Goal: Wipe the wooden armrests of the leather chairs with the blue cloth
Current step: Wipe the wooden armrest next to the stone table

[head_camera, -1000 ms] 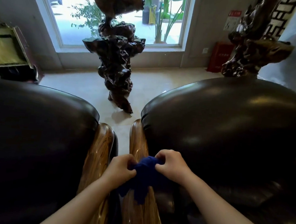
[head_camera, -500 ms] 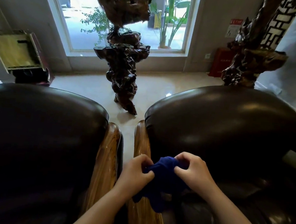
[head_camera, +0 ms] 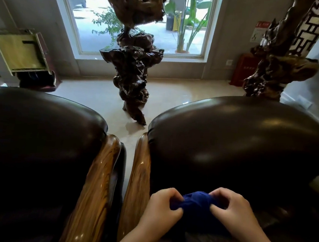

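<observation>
Two leather chairs [head_camera: 239, 148] stand side by side, their two wooden armrests [head_camera: 137, 177] flanking a narrow gap. Since a moment ago both hands have shifted right, off the armrest, over the right chair's seat. Left hand [head_camera: 163, 209] and right hand [head_camera: 231, 211] clench one bunched blue cloth [head_camera: 197, 204] between them.

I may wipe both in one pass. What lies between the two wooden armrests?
In the head view, only a narrow gap separates the left armrest from the right armrest: dark chair side and pale floor beyond. Nothing stands in it.
</observation>
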The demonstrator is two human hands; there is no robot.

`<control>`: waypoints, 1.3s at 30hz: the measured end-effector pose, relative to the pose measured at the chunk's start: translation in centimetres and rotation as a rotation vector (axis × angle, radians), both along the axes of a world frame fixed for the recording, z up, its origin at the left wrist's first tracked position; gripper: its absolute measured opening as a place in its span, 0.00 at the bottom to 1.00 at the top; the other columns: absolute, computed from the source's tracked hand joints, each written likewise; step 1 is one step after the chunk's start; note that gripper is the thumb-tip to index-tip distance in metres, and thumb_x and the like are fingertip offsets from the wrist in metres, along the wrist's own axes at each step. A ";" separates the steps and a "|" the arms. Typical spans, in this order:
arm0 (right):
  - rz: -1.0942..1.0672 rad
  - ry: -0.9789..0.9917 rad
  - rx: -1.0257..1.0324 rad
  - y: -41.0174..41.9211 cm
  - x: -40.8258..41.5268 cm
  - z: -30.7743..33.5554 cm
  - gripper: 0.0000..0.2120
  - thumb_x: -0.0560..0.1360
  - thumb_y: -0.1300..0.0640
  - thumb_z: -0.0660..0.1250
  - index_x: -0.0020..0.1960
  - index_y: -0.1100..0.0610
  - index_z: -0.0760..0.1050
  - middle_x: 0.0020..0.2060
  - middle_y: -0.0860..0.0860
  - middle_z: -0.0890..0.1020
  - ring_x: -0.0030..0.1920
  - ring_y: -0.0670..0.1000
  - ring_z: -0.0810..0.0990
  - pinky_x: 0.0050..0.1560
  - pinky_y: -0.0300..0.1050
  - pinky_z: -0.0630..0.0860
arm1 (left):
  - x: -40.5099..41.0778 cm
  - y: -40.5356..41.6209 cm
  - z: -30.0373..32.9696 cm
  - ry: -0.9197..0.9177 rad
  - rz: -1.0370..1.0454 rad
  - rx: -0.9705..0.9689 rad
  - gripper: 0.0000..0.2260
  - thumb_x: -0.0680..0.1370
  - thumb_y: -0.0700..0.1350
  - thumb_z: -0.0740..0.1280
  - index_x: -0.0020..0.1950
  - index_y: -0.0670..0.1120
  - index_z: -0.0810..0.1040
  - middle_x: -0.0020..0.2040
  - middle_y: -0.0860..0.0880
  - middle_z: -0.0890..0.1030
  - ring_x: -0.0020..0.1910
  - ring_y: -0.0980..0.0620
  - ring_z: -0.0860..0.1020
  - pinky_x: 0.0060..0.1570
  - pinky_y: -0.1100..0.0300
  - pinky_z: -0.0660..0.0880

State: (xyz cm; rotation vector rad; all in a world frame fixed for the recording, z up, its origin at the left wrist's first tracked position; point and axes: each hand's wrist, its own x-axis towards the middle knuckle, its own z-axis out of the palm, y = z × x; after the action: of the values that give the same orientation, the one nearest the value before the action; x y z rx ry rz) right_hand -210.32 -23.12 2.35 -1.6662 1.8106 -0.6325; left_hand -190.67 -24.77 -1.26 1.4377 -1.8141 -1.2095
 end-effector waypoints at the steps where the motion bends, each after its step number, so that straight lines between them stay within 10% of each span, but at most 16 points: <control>1: 0.011 0.016 0.003 -0.1 -1.6 0.4 0.11 0.64 0.64 0.71 0.36 0.49 0.78 0.33 0.47 0.82 0.37 0.41 0.79 0.37 0.28 0.72 | -1.6 0.0 0.4 -0.018 0.003 -0.001 0.09 0.71 0.43 0.70 0.46 0.56 0.78 0.45 0.53 0.81 0.46 0.62 0.79 0.45 0.68 0.77; 17: 0.146 0.092 -0.128 1.9 -30.7 11.5 0.06 0.63 0.62 0.69 0.37 0.52 0.79 0.34 0.47 0.82 0.38 0.45 0.79 0.39 0.35 0.72 | -30.8 2.2 11.5 -0.139 0.115 -0.147 0.08 0.66 0.38 0.70 0.38 0.52 0.80 0.30 0.57 0.76 0.29 0.64 0.74 0.28 0.78 0.67; 30: 0.021 -0.043 -0.137 6.1 -48.8 13.5 0.05 0.66 0.63 0.72 0.41 0.55 0.80 0.37 0.52 0.84 0.39 0.51 0.82 0.44 0.47 0.79 | -48.5 3.4 14.6 -0.097 0.024 -0.097 0.09 0.65 0.40 0.73 0.34 0.54 0.79 0.37 0.50 0.81 0.37 0.55 0.78 0.40 0.62 0.76; 39: 0.102 -0.125 -0.121 6.3 -66.0 11.8 0.07 0.66 0.63 0.73 0.42 0.54 0.80 0.37 0.50 0.83 0.39 0.48 0.81 0.39 0.37 0.77 | -65.2 5.4 12.6 -0.077 0.092 -0.051 0.09 0.65 0.38 0.74 0.35 0.52 0.79 0.37 0.50 0.81 0.39 0.54 0.79 0.41 0.61 0.76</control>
State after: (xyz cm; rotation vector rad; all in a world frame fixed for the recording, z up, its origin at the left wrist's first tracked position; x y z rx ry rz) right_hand -276.29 -16.81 14.17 -1.7446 1.6171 -0.7965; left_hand -255.83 -19.37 11.32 1.5406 -1.7952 -1.0692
